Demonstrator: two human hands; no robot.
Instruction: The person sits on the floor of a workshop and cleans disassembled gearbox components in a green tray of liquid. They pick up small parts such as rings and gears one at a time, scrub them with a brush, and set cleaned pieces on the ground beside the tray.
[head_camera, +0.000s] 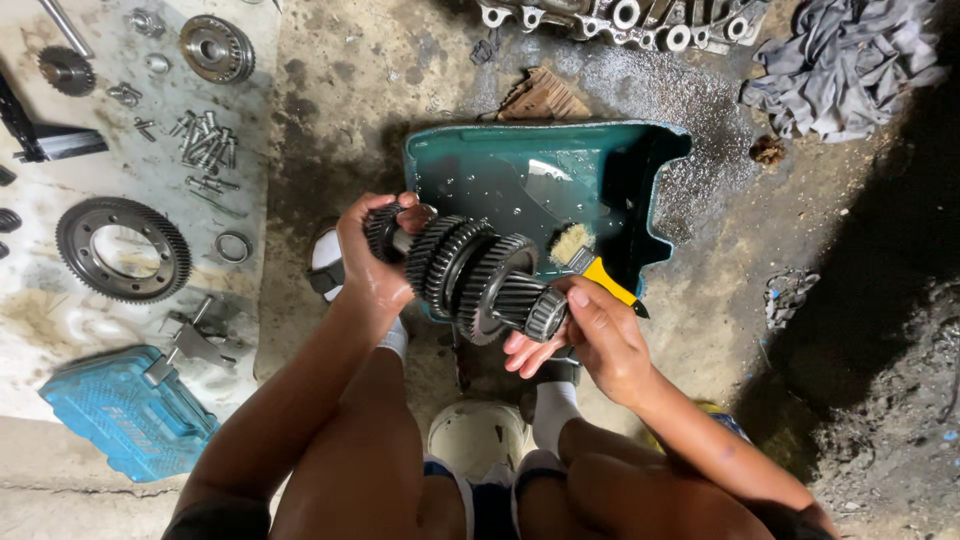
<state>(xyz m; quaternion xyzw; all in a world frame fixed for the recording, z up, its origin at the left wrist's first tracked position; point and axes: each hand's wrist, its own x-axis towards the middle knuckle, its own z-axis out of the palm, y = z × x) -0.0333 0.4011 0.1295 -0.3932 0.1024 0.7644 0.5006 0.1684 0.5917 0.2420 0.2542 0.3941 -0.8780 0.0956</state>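
Item: dark steel gear shaft carrying several toothed wheels, lying roughly level over the near edge of a teal plastic wash tray holding dark liquid.

Left hand: gripping the far left end of the shaft, fingers wrapping over the small end gear.

Right hand: cupping the right end of the shaft from below, fingertips showing under the bearing end, while also pinching a yellow-handled paintbrush with pale bristles; the bristles are pointing toward the tray, just beside the largest gear.

Both hands are clamping on the shaft, set apart at its two ends.

Surroundings, left: a pale sheet on the ground is bearing a large steel ring gear, a smaller round gear hub, a cluster of bolts, a thin metal ring and a blue plastic tool case.

Surroundings, top: a cast aluminium housing is lying at the frame edge; a crumpled grey rag is resting at upper right.

Surroundings, below: a white bucket rim is showing between the person's knees.

Ground: oil-stained concrete floor.
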